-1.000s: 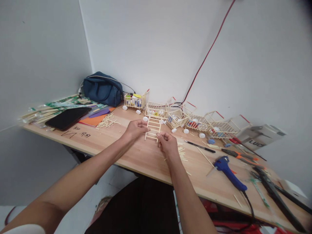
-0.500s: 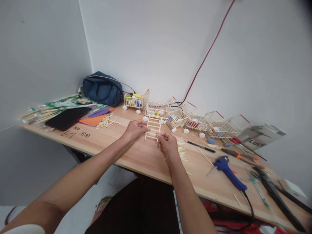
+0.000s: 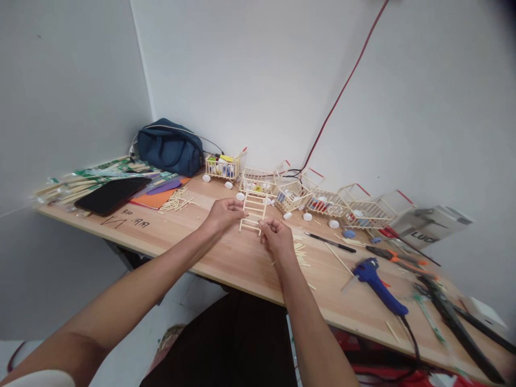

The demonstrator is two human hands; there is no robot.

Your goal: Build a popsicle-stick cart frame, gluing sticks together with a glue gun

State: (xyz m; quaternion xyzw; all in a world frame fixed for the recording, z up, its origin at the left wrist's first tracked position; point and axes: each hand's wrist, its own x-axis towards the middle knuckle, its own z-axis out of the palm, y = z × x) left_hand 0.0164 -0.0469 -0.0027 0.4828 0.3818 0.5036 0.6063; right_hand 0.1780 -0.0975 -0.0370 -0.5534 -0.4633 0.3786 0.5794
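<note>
Between my two hands is a small ladder-shaped frame of pale wooden sticks, with several crosspieces. My left hand pinches its left rail between thumb and fingers. At the lower right rail, my right hand closes its fingertips on the same frame. Just behind it stands a little stick-built cart with white wheels, partly hidden by the frame. Short cut sticks lie beside my right hand.
More stick carts line the wall. To the right lie a pen, a blue glue gun and pliers. At left are a black phone, orange paper, a stick pile and a blue pouch.
</note>
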